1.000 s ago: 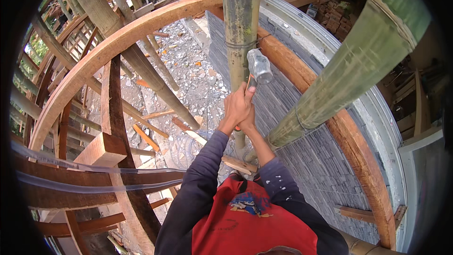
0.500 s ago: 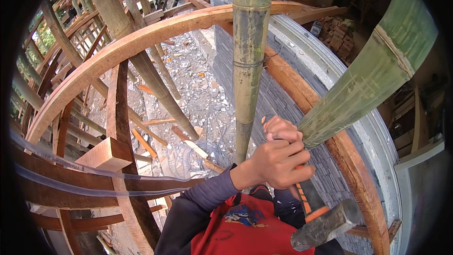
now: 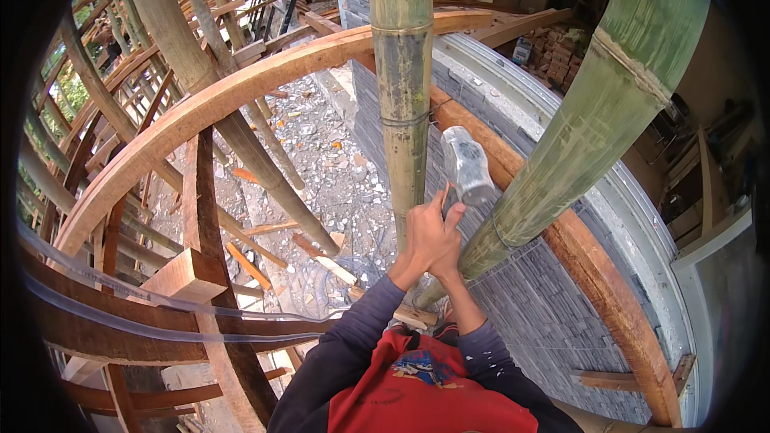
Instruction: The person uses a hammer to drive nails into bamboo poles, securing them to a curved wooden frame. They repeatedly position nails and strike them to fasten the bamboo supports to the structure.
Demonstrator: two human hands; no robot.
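My left hand [image 3: 425, 231] and my right hand [image 3: 445, 255] come together in front of my chest, closed around the handle of a sledgehammer [image 3: 468, 167]. Its heavy grey metal head stands up past my hands, tilted to the right. Most of the handle and many of my fingers are hidden, as the hands overlap. Just right of the hammer leans a thick green bamboo pole [image 3: 553, 144], with a wire tie low on it. Another upright bamboo pole [image 3: 403, 96] stands beyond my hands, slightly to the left.
A curved wooden beam [image 3: 241, 96] arcs across the left and far side; another curved beam [image 3: 593, 289] runs down the right beside a grey stone-clad wall [image 3: 529, 313]. Clear hoses [image 3: 160, 317] cross at left. Rubble and timber offcuts litter the ground [image 3: 321, 152] below.
The sledgehammer has swung up from the lower right, its head now above my hands instead of below. My hands have moved left, and the view has shifted slightly.
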